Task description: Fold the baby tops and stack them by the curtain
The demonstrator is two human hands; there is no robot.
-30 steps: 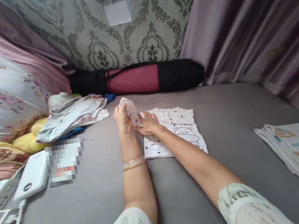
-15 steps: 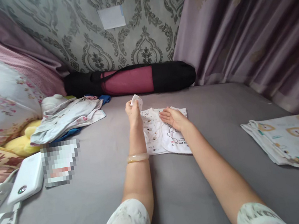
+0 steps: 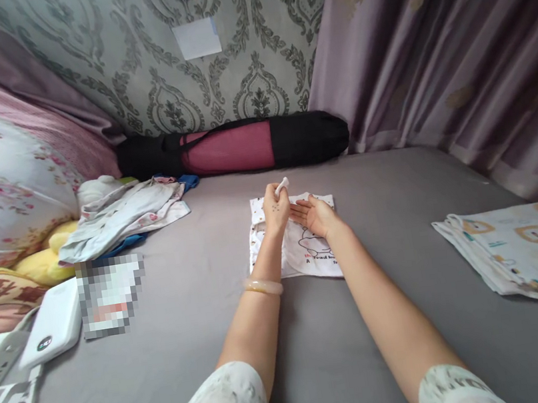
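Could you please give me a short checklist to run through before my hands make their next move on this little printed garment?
1. Left hand has a grip on the white fabric: ok, pinched between the fingers.
2. Right hand is free: ok, open with nothing in it.
3. Printed garment lies flat all over: cannot tell, the hands hide part of it.
4. Bangle is clear of the garment: cannot tell, it sits close to the lower edge in this view.
5. Folded cloths are apart from the garment: ok, off to the right.
6. Power bank and its cable are out of the way: ok, at far left.
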